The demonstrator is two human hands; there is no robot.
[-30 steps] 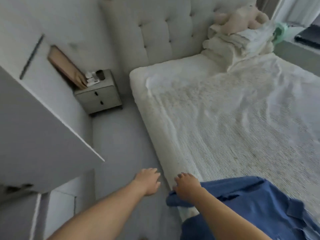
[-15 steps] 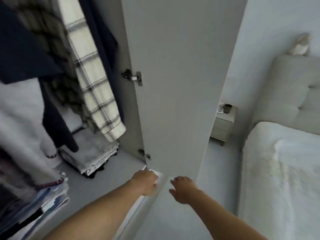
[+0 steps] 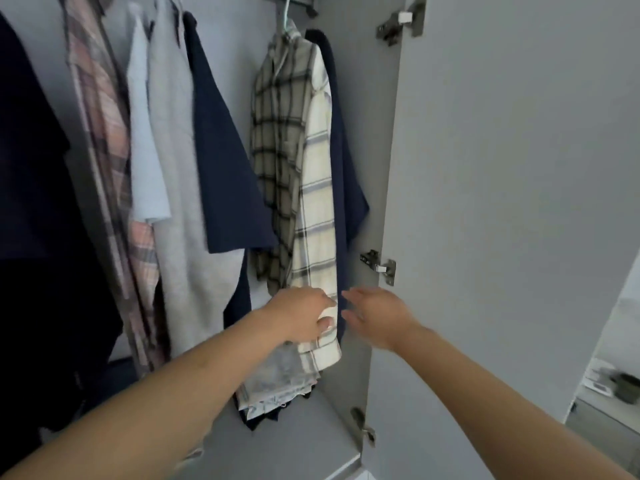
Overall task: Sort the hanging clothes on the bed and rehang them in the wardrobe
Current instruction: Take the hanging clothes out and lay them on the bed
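While the wardrobe door (image 3: 519,168) is standing wide open on the right, its pale inner face is taking up most of that side of the head view, with two metal hinges (image 3: 379,266) showing along its inner edge and a narrow strip of the bedroom peeking past its far edge, where a nightstand (image 3: 609,389) with some small blurry stuff on top is just visible. Room to move is sitting mostly low down, over the bare grey wardrobe floor (image 3: 294,441), and there's a gap on the rail between the navy t-shirt (image 3: 221,161) and the checked shirts. The wardrobe itself is holding a row of hanging clothes: something very dark at the far left (image 3: 31,168), a pinkish plaid shirt (image 3: 100,133), a light blue tee (image 3: 143,150), a grey top (image 3: 176,202), then the navy one, then an olive checked shirt (image 3: 277,140) on a pale hanger (image 3: 285,20), and right against it a cream plaid shirt (image 3: 317,216) with another navy piece (image 3: 346,188) hanging behind it near the side wall. A little stack of folded fabric (image 3: 277,379) is lying on the floor underneath. The left hand (image 3: 301,315) is curling round the lower part of the cream plaid shirt, fingers and thumb gripping the cloth near its hem. The right hand (image 3: 379,315) is hovering just beside it, fingers loose and spread, holding nothing, close to the navy piece but I can't tell if it's touching.
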